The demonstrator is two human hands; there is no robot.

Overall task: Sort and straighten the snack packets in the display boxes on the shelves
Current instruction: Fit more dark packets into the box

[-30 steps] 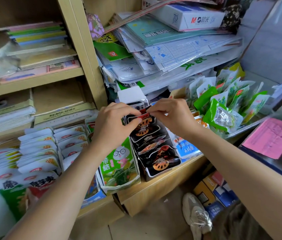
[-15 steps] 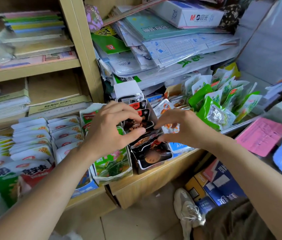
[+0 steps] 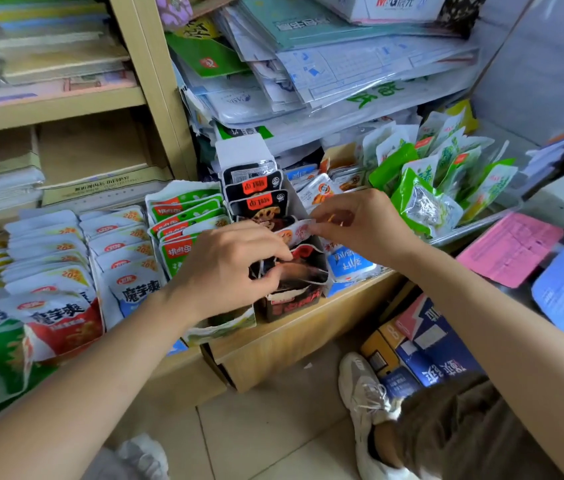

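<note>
Both hands at the narrow black cardboard display box (image 3: 294, 304)
The left hand (image 3: 225, 268) grips the black glossy snack packets (image 3: 303, 268) at the box's 6 o'clock end, closed tight round them; the right hand (image 3: 360, 223), at 2 o'clock from it, pinches a small white-and-orange foil packet (image 3: 296, 233) lying across the row; bright green plastic pouches (image 3: 422, 199) stand at the box's 2 o'clock

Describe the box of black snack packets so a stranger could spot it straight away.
Right of the wooden upright dividing the shelves, on the lower shelf, a narrow display box stands where the left hand grips black packets and the right hand pinches a white packet. Neighbouring boxes hold white, green or blue packets; only this one holds black ones with orange-red labels.
</note>
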